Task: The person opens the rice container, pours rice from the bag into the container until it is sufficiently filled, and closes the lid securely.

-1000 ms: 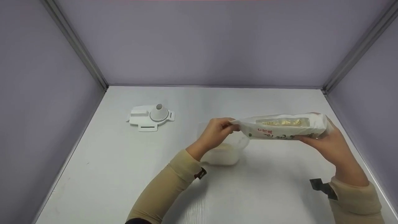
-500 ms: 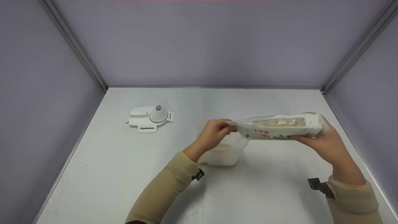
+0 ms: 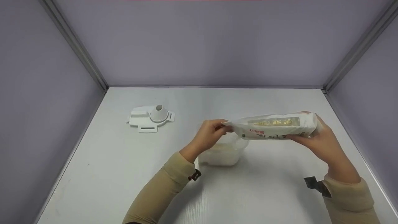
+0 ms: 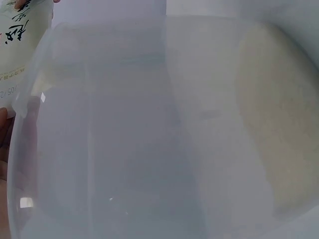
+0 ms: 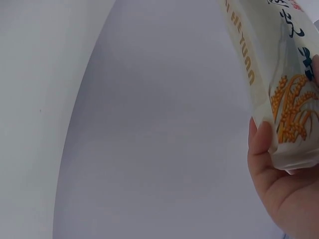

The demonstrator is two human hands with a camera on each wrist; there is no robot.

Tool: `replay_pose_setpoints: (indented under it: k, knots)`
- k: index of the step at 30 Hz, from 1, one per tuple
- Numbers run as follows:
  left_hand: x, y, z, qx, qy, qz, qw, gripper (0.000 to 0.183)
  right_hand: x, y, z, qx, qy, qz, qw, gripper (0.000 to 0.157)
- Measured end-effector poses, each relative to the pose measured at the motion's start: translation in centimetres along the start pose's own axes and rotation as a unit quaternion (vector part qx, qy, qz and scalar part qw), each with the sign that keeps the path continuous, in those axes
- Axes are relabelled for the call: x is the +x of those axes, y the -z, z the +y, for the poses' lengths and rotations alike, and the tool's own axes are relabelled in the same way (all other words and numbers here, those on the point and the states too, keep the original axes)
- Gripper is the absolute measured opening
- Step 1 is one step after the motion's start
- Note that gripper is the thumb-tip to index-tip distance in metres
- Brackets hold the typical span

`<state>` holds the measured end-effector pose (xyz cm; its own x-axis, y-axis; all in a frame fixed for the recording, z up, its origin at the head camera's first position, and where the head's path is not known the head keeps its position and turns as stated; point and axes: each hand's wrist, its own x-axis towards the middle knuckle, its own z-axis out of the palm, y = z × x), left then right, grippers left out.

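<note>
A white printed rice bag (image 3: 273, 127) is held sideways above the table, its left end over a translucent plastic container (image 3: 222, 157). My left hand (image 3: 208, 135) pinches the bag's narrow left end. My right hand (image 3: 321, 141) grips the thick right end, thumb along the near side. Golden grain ears on the bag (image 5: 294, 109) show in the right wrist view. Inside the container (image 4: 124, 139), the left wrist view shows a pale layer (image 4: 284, 119) through the cloudy wall. The container's back part is hidden behind my left hand and the bag.
A white lid (image 3: 140, 119) with a cone-shaped spout piece (image 3: 159, 114) on it lies at the back left of the white table (image 3: 124, 174). Grey-violet panels (image 3: 199, 43) wall in the table at the back and both sides.
Both hands and the rice bag have drifted slightly to the left. The container and the lid stay in place, and neither hand has changed its hold.
</note>
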<state>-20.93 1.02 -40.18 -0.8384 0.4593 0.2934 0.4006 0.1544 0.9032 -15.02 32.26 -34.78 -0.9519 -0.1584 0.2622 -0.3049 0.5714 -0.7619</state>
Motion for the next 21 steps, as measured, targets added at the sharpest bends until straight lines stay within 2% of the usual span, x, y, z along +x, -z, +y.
replay_pose_setpoints:
  k: [6, 7, 13, 15, 21]
  knots:
    - [-0.3, 0.6, 0.1, -0.003, 0.012, 0.002, 0.9999, 0.018, 0.4, -0.6, -0.4, 0.010, 0.006, 0.000, 1.000, 0.063]
    - [-0.5, 0.8, 0.6, -0.001, 0.012, 0.003, 0.9999, 0.018, 0.4, -0.7, -0.4, 0.011, 0.005, 0.000, 1.000, 0.063]
    - [-0.9, 1.6, 0.2, 0.007, 0.003, 0.009, 0.9999, 0.018, 0.8, -1.5, -0.5, 0.009, 0.028, 0.001, 1.000, 0.064]
    - [-0.9, 1.8, -0.4, 0.010, 0.004, 0.010, 0.9999, 0.019, 1.0, -1.7, -0.5, 0.005, 0.038, 0.000, 0.999, 0.064]
    - [-1.1, 2.4, -0.6, 0.015, 0.003, 0.017, 0.9997, 0.019, 1.4, -2.3, -0.7, 0.004, 0.033, -0.005, 0.999, 0.063]
